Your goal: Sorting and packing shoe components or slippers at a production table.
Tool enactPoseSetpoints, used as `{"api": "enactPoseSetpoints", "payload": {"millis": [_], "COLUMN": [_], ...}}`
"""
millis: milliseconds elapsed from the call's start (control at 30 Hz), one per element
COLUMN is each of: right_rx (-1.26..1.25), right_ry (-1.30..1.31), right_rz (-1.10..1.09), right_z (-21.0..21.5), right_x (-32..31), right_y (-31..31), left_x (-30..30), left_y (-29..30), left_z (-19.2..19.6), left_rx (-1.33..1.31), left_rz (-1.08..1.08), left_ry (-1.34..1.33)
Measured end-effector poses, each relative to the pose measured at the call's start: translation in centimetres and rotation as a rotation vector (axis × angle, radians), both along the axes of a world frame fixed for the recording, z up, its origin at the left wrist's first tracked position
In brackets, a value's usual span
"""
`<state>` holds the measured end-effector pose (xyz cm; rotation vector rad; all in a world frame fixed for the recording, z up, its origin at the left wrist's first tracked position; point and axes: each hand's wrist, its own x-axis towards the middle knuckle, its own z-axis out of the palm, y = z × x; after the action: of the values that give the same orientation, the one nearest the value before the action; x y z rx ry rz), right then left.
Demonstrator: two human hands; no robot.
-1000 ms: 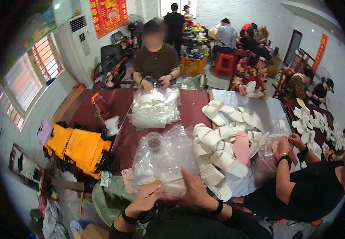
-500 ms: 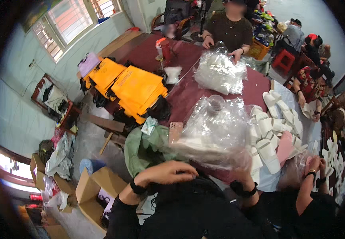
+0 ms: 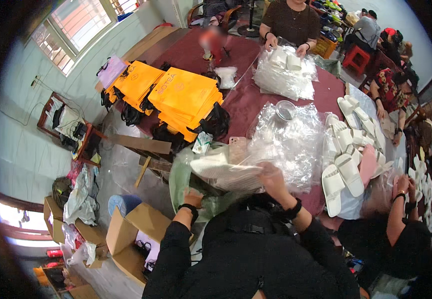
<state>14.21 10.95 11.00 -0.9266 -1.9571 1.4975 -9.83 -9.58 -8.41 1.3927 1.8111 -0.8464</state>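
Note:
My right hand (image 3: 274,180) is closed on one end of a pair of white slippers (image 3: 223,172) in clear plastic, slightly blurred. The slippers are held low over the mouth of a green sack (image 3: 182,172) at the table's near edge. My left hand (image 3: 192,198) is at the sack's near side, its fingers curled on the green plastic. A pile of clear plastic bags (image 3: 288,149) with a round clear tub (image 3: 286,110) on top lies beyond my right hand. A pink phone (image 3: 238,149) sits beside the slippers.
Orange bags (image 3: 186,102) are stacked on the red table (image 3: 238,107). Loose white slippers (image 3: 348,172) lie at right, near a co-worker's hands (image 3: 400,185). Across the table a person (image 3: 293,25) handles a packed pile. An open cardboard box (image 3: 148,222) stands on the floor at left.
The packed slippers have moved left from the bag pile to over the sack, with my right hand. My left hand has lowered to the sack. Across the table, packed slippers now show between the person's hands.

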Motion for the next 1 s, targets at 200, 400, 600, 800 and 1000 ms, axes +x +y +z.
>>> {"api": "enactPoseSetpoints", "payload": {"millis": [200,400,600,800,1000], "right_rx": [0.286,0.383,0.768,0.721,-0.239], "right_ry": [0.061,-0.097,-0.391,-0.841,-0.914], "right_rz": [0.121,0.228,0.631,-0.680,-0.860], "right_z": [-6.1,-11.1,-8.2,-4.9,-14.1], "right_x": [-5.4,-7.9,-9.5,7.6,18.2], "right_y": [-1.9,-1.6,-4.8,2.5,2.7], "left_x": [-3.4,-3.3,-7.0,-5.3,-8.3], "left_y": [-6.0,-1.3,-8.5,-1.6,0.8], "left_z": [-2.6,5.4,-1.5,5.2,5.1], "left_rx": [-0.284,-0.151,0.352,1.136,1.353], "left_rz": [-0.139,-0.150,0.032,0.756,0.840], "left_ry": [0.626,0.524,0.561,0.167,0.134]}}
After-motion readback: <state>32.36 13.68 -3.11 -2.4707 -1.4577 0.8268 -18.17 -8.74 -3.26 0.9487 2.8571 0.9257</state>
